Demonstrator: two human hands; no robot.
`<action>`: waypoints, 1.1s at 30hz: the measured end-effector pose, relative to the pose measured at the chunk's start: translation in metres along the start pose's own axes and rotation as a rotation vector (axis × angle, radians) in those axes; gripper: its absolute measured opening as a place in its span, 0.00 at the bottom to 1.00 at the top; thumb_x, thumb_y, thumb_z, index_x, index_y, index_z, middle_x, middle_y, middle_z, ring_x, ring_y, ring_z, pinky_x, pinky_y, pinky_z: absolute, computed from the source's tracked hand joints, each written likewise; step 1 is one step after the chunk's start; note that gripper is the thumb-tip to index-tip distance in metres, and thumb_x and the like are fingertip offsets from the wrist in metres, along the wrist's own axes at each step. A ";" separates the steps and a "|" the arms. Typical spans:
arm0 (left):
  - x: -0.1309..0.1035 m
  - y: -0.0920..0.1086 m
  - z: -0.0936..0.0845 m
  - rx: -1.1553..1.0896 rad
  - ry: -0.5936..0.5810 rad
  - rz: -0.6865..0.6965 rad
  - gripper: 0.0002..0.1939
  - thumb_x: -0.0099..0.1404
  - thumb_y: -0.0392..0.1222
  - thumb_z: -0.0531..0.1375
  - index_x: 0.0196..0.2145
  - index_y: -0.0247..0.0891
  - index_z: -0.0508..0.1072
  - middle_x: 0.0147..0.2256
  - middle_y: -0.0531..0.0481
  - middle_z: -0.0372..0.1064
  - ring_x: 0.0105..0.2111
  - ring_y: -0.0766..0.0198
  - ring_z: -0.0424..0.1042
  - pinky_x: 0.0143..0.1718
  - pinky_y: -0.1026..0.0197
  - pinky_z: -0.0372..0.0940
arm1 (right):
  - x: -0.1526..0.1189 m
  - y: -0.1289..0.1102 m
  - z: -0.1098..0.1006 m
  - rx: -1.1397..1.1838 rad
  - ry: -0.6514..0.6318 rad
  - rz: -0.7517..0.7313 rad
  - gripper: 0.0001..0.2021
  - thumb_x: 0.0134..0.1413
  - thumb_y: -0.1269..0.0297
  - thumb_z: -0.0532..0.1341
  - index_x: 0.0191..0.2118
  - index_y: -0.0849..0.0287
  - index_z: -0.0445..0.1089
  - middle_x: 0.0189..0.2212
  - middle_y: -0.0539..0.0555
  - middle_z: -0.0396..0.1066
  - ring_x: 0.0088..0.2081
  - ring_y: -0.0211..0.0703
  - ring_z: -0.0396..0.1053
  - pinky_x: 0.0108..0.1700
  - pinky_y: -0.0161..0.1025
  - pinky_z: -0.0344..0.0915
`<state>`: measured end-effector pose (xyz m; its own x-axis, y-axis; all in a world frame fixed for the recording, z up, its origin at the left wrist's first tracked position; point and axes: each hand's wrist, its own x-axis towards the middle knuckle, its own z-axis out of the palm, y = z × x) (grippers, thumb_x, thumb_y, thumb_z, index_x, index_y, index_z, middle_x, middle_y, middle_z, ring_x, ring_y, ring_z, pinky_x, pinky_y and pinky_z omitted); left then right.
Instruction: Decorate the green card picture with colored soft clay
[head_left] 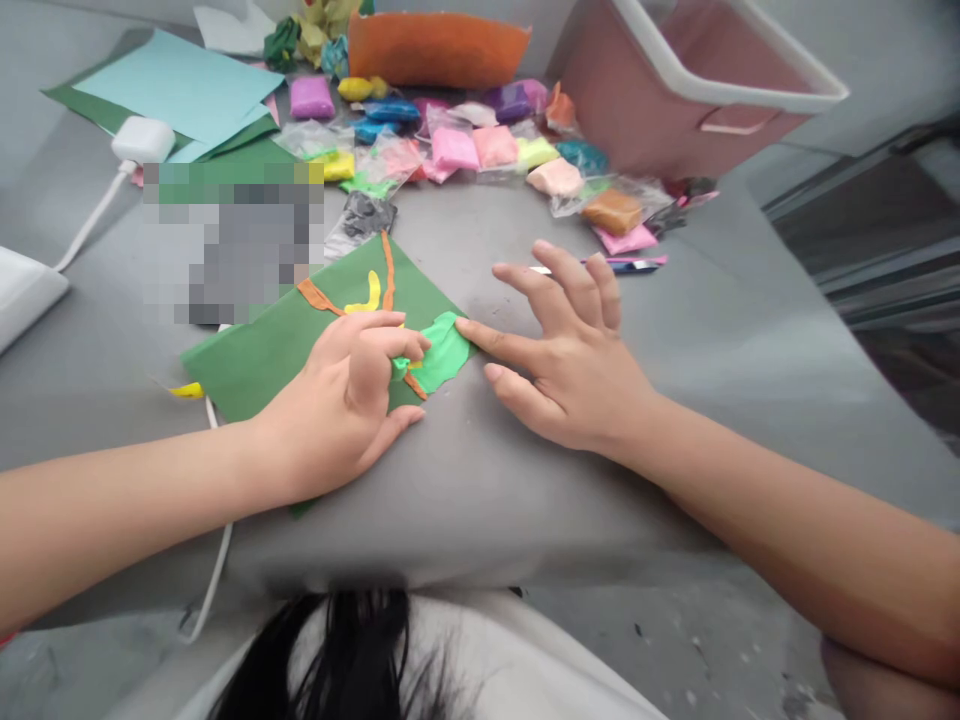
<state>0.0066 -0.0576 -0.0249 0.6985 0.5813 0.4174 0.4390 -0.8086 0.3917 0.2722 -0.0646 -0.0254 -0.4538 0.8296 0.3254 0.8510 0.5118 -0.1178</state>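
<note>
Dark hair [352,650] and a white garment [510,660] are showing at the bottom edge, nearest the lens

Grey table [480,480]: spreading under everything, front edge just ahead of the hair

White cable [214,570]: trailing off the table edge under the left forearm

Left hand [341,400]: lying on the green card sheet [255,355], fingers curling inward, thumb and fingertips pinching the near end of the light green clay [442,355]

Right hand [562,350]: lying flat and spread on the table, holding nothing, forefinger tip pressing the far edge of the same clay piece

Light green clay: flattened, irregular patch sitting at the right corner of the card sheet, between the two hands, partly overhanging the card edge; left fingers are covering its near part

Orange clay strips [387,270] and a yellow curl [367,297]: sticking to the card just beyond the left hand

Pixelated block [232,245]: masking the area behind the card

White charger [142,140]: resting at far left

Bagged clay lumps [480,150] in many colours: crowding the far middle, well apart from the hands

Pale blue paper [180,90], orange pouch [439,48], pink bin [675,90]: lining the far edge
</note>
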 end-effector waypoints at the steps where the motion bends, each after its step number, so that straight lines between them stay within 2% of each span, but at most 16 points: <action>1: 0.000 0.000 0.000 0.002 0.002 0.001 0.23 0.68 0.35 0.60 0.52 0.40 0.51 0.54 0.35 0.68 0.62 0.43 0.63 0.62 0.33 0.62 | 0.000 -0.001 -0.001 -0.001 -0.009 0.010 0.19 0.64 0.51 0.54 0.57 0.36 0.73 0.69 0.47 0.57 0.73 0.69 0.45 0.72 0.72 0.38; 6: 0.000 -0.001 0.000 0.016 0.007 0.007 0.22 0.68 0.34 0.60 0.51 0.40 0.51 0.53 0.35 0.69 0.62 0.40 0.64 0.60 0.30 0.63 | 0.002 0.006 0.004 0.050 0.009 0.073 0.20 0.68 0.55 0.51 0.55 0.41 0.76 0.69 0.50 0.55 0.72 0.68 0.44 0.71 0.73 0.43; 9: 0.000 -0.001 -0.001 0.006 0.004 0.010 0.21 0.68 0.34 0.60 0.51 0.40 0.52 0.53 0.35 0.70 0.61 0.40 0.65 0.59 0.30 0.64 | 0.005 0.015 0.005 0.166 0.079 0.089 0.22 0.70 0.55 0.46 0.56 0.45 0.76 0.66 0.53 0.59 0.70 0.63 0.51 0.70 0.69 0.50; 11: 0.001 -0.001 -0.001 0.004 0.001 0.009 0.21 0.68 0.34 0.60 0.51 0.40 0.52 0.53 0.35 0.70 0.61 0.41 0.65 0.59 0.30 0.64 | 0.007 0.017 0.003 0.223 0.133 0.046 0.23 0.70 0.54 0.46 0.59 0.45 0.73 0.66 0.54 0.61 0.68 0.60 0.55 0.70 0.65 0.51; 13: 0.001 -0.001 -0.001 0.008 0.004 0.010 0.21 0.68 0.34 0.60 0.51 0.40 0.52 0.53 0.35 0.70 0.61 0.41 0.65 0.59 0.30 0.64 | 0.008 0.015 0.002 0.235 0.131 -0.048 0.22 0.70 0.53 0.49 0.61 0.42 0.70 0.68 0.51 0.56 0.70 0.60 0.52 0.72 0.64 0.47; 16: 0.001 0.000 0.000 0.015 0.017 0.015 0.21 0.68 0.34 0.61 0.51 0.39 0.52 0.53 0.34 0.70 0.61 0.41 0.65 0.59 0.30 0.64 | 0.008 0.006 0.001 0.219 0.043 -0.151 0.19 0.69 0.52 0.51 0.59 0.35 0.72 0.74 0.40 0.43 0.74 0.62 0.40 0.73 0.65 0.41; 18: 0.001 0.000 0.001 0.021 0.023 0.013 0.21 0.68 0.35 0.61 0.51 0.39 0.53 0.53 0.35 0.70 0.61 0.41 0.65 0.59 0.31 0.65 | 0.008 0.003 0.002 0.197 -0.032 -0.138 0.17 0.69 0.53 0.53 0.57 0.33 0.73 0.75 0.36 0.38 0.75 0.64 0.36 0.73 0.65 0.39; 23: 0.000 -0.001 0.000 0.026 0.008 0.007 0.22 0.68 0.35 0.61 0.52 0.39 0.52 0.53 0.35 0.69 0.62 0.41 0.64 0.60 0.31 0.65 | 0.011 0.007 0.006 0.205 -0.116 -0.075 0.18 0.71 0.52 0.50 0.55 0.37 0.76 0.76 0.36 0.33 0.75 0.68 0.33 0.72 0.70 0.36; 28: 0.001 -0.001 -0.001 0.053 -0.001 0.013 0.21 0.68 0.36 0.60 0.52 0.38 0.53 0.53 0.34 0.68 0.61 0.40 0.65 0.60 0.31 0.65 | 0.017 0.011 0.008 0.228 -0.150 0.006 0.21 0.72 0.49 0.46 0.54 0.35 0.76 0.75 0.33 0.33 0.75 0.65 0.30 0.72 0.71 0.31; 33: 0.001 0.000 -0.001 0.040 -0.004 0.026 0.20 0.68 0.34 0.60 0.51 0.39 0.53 0.54 0.35 0.69 0.62 0.41 0.64 0.60 0.32 0.65 | 0.023 0.008 0.009 0.213 -0.151 0.083 0.23 0.71 0.47 0.45 0.53 0.36 0.77 0.75 0.36 0.39 0.75 0.65 0.32 0.72 0.71 0.29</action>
<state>0.0069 -0.0563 -0.0238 0.7123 0.5597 0.4234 0.4426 -0.8265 0.3479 0.2662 -0.0390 -0.0277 -0.4325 0.8866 0.1642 0.8196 0.4625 -0.3382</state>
